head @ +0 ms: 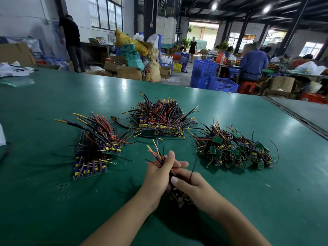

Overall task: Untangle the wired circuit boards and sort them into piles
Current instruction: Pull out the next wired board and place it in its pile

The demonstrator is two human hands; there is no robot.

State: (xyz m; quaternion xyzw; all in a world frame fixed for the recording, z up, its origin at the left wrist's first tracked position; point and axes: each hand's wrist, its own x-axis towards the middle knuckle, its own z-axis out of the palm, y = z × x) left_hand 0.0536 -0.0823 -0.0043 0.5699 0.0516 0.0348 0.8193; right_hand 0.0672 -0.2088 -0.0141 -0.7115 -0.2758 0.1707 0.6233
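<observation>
Both my hands hold one bundle of wired circuit boards [174,194] above the green table [53,201]. My left hand [159,174] grips its red, black and yellow wires, which stick up past my thumb. My right hand [190,183] grips the same wires lower down; the boards hang beneath, mostly hidden. An aligned stack of boards [92,157] lies at the left, its wires pointing away from me. A second neat stack [159,119] sits at the centre back. A tangled heap of green boards [236,150] lies to the right.
Papers and a plastic sheet [16,73] lie at the table's far left corner. Beyond the table edge stand blue crates [213,77], cardboard boxes [129,71] and sacks. Several people work at benches at the back right, and one person stands at the back left.
</observation>
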